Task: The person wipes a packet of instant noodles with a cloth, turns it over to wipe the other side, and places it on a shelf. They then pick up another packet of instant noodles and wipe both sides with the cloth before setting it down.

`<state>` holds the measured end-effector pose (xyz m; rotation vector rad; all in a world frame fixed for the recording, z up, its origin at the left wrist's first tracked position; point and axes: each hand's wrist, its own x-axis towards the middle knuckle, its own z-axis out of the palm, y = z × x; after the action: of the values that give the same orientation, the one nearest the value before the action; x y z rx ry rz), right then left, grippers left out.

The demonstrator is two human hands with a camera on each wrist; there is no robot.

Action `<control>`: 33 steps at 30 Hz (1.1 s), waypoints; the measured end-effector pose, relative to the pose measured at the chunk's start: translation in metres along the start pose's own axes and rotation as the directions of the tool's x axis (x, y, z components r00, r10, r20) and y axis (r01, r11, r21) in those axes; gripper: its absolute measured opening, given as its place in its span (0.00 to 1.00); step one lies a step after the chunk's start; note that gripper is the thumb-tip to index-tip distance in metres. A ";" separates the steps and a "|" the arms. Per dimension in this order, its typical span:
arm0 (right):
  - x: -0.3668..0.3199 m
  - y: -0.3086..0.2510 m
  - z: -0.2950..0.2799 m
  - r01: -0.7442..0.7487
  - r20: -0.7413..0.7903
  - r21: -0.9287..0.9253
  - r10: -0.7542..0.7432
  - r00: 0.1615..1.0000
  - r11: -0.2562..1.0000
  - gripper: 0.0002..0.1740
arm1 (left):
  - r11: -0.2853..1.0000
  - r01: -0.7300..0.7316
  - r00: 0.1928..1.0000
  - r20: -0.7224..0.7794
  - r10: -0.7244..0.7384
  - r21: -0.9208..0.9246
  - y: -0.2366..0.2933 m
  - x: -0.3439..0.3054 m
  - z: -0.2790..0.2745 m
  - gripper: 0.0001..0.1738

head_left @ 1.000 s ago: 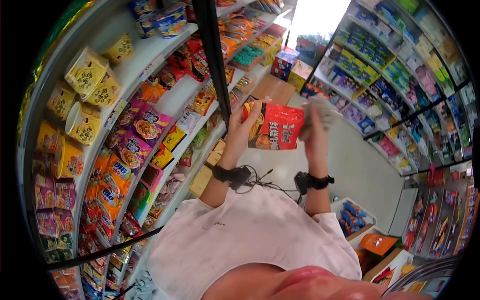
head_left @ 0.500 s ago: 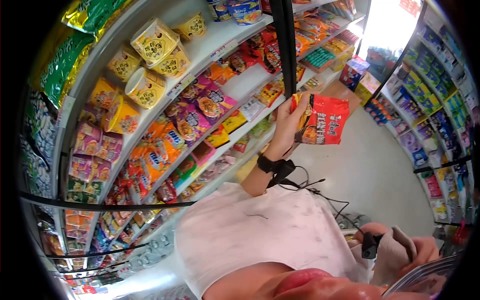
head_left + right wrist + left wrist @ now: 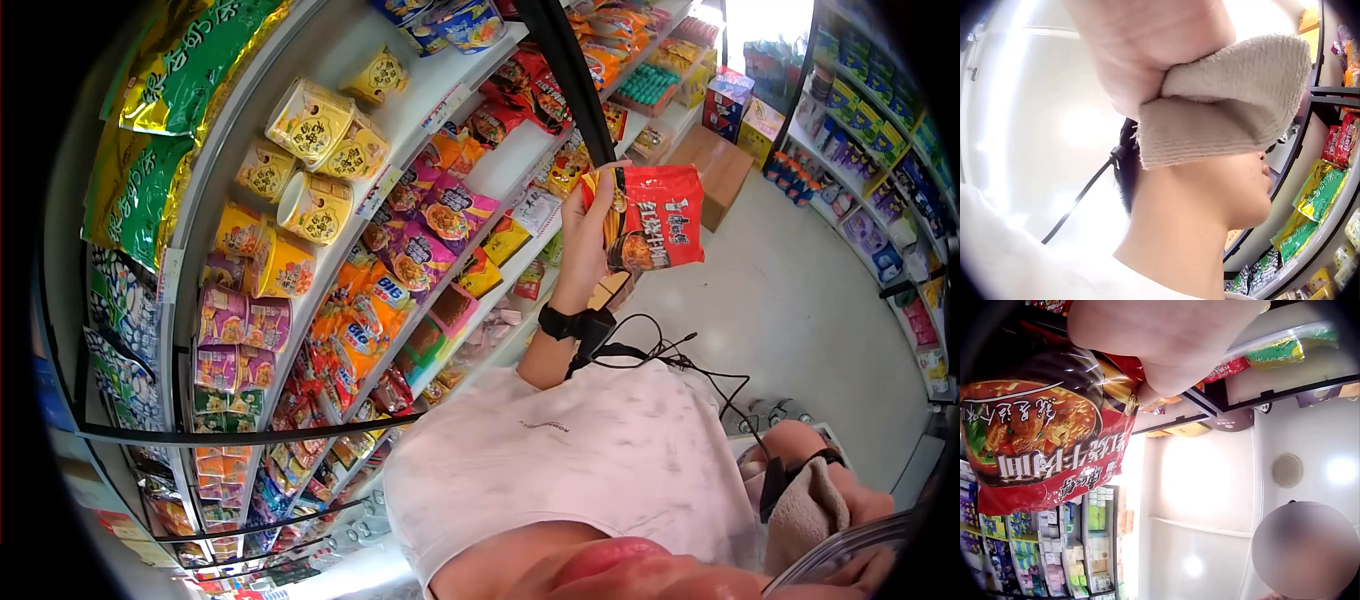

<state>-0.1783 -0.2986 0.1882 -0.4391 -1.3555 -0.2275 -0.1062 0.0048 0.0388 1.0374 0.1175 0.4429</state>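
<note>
The left hand (image 3: 590,225) pinches the left edge of a red noodle packet (image 3: 668,218), thumb on its front, held up beside the shelves. In the left wrist view that packet (image 3: 1041,425) shows its bowl picture, with the hand (image 3: 1172,337) at its edge. A beige cloth (image 3: 805,510) hangs from the right hand (image 3: 870,560) near the person's face, low at the right. The right wrist view shows the cloth (image 3: 1229,100) folded in the right hand (image 3: 1154,44), beside the neck and chin; the fingertips are hidden.
Curved shelves (image 3: 400,150) with cup noodles (image 3: 310,120) and bagged noodles fill the left side. A dark upright post (image 3: 570,75) stands just above the left hand. Cardboard boxes (image 3: 712,175) sit on the floor beyond, and more shelves (image 3: 880,130) line the right.
The right hand has moved with the cloth from beside the packet down to near the face. The left hand still holds the packet, and the head view has turned toward the left shelves.
</note>
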 end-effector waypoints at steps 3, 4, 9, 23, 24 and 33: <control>-0.001 -0.001 0.000 0.006 0.000 0.002 -0.006 1.000 1.000 0.05 | 1.000 0.001 1.000 0.000 -0.001 -0.011 0.000 0.000 0.000 0.19; 0.000 -0.001 0.001 0.004 0.004 0.003 -0.004 1.000 1.000 0.05 | 1.000 0.001 1.000 0.005 -0.001 -0.004 0.001 -0.001 0.000 0.19; 0.001 0.001 0.000 -0.014 0.012 0.013 0.013 1.000 1.000 0.05 | 1.000 -0.008 1.000 0.011 0.008 0.011 0.000 -0.002 0.000 0.18; -0.001 0.003 -0.003 -0.002 0.000 0.039 0.002 1.000 0.999 0.06 | 1.000 -0.007 1.000 0.018 0.007 0.006 -0.002 -0.003 0.001 0.18; -0.001 0.003 -0.002 -0.001 0.003 0.038 0.001 1.000 0.999 0.06 | 1.000 -0.003 1.000 0.023 0.003 0.000 0.000 -0.003 0.003 0.18; 0.005 -0.004 -0.003 -0.004 0.007 -0.003 0.004 1.000 1.000 0.07 | 0.999 -0.025 1.000 0.015 0.024 0.036 -0.007 -0.001 0.000 0.18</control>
<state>-0.1759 -0.3030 0.1935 -0.4450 -1.3616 -0.2248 -0.1049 0.0015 0.0332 1.0780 0.1000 0.4566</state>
